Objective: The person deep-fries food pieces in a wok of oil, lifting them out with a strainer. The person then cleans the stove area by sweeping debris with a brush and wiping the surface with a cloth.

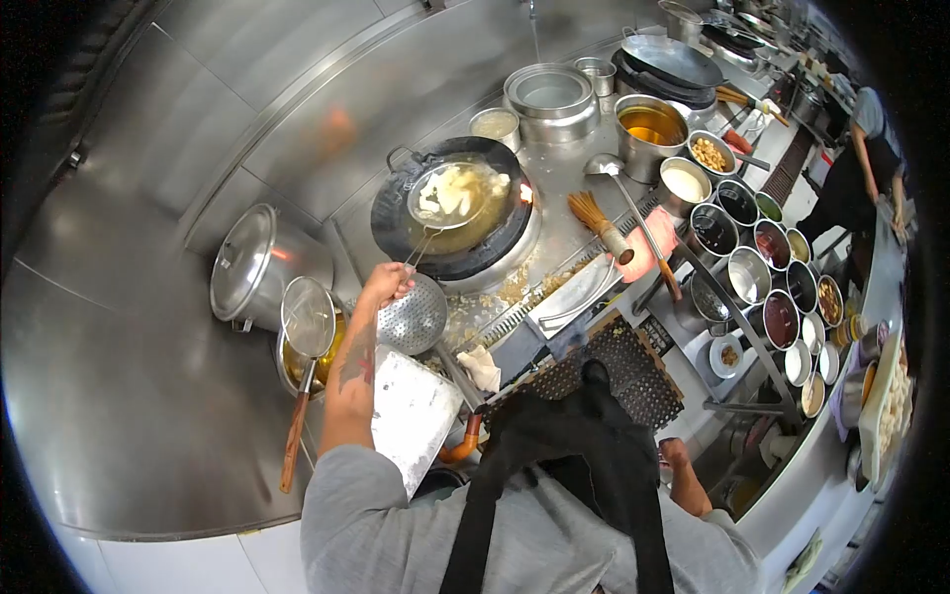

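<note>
My left hand (393,282) is closed around the thin wire handle of a round strainer (427,231). The strainer sits inside a black wok (390,213) on the burner, with pale, yellowish-white food pieces (457,192) in it and liquid around them. Just below that hand lies a large perforated metal skimmer (412,315), its handle pointing down to the right. My right hand (675,453) hangs low beside my body at the right, partly hidden; its fingers do not show clearly enough to tell what, if anything, they hold.
A lidded pot (259,267) and a wood-handled mesh strainer (309,315) stand left of the wok. A bamboo brush (597,220) and a ladle (633,210) lie right. Several seasoning containers (748,275) line the right side. Another person (859,163) stands far right.
</note>
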### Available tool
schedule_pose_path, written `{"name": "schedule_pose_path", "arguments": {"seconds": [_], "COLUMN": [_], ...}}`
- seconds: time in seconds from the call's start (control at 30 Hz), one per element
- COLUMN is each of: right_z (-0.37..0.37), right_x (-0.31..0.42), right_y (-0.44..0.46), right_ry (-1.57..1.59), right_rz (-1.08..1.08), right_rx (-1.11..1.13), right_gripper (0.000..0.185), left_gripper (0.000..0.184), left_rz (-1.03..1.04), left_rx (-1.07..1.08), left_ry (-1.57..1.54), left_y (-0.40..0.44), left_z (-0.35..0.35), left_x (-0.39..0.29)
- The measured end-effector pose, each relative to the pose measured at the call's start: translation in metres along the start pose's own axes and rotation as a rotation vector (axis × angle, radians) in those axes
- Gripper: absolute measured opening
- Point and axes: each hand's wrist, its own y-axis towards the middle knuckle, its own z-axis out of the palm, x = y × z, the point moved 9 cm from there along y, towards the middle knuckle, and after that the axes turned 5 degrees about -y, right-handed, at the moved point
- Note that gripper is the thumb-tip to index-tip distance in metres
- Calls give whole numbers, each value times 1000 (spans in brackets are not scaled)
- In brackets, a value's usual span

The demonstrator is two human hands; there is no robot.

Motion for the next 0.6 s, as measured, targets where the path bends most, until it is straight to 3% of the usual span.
{"name": "schedule_pose_path", "arguments": {"seconds": [0.07,0.2,0.27,0.33,0.4,0.53,0.6], "right_z": [10,35,53,56,50,39,31], "right_x": [-17,-45,-68,-49,-60,-59,-51], "right_y": [-9,-8,7,-23,-21,-34,-47], "right_ry": [23,-263,-628,-763,-681,-578,-65], "right_rz": [-17,-253,-488,-838,-682,-464,-269], "right_rx": [-11,-23,-2,-281,-265,-229,-93], "right_gripper": [21,24,31,38,35,31,27], "left_gripper": [13,15,17,17,18,16,16], "left_rz": [-9,59,-10,-24,-70,-60,-23], "left_rx": [14,-19,86,131,216,314,257], "left_ry": [-73,136,137,19,-211,-362,-418], "left_y": [8,1,-1,2,-3,-4,-28], "left_z": [-17,-23,-11,1,25,52,66], "left_x": [13,1,6,10,15,23,18]}}
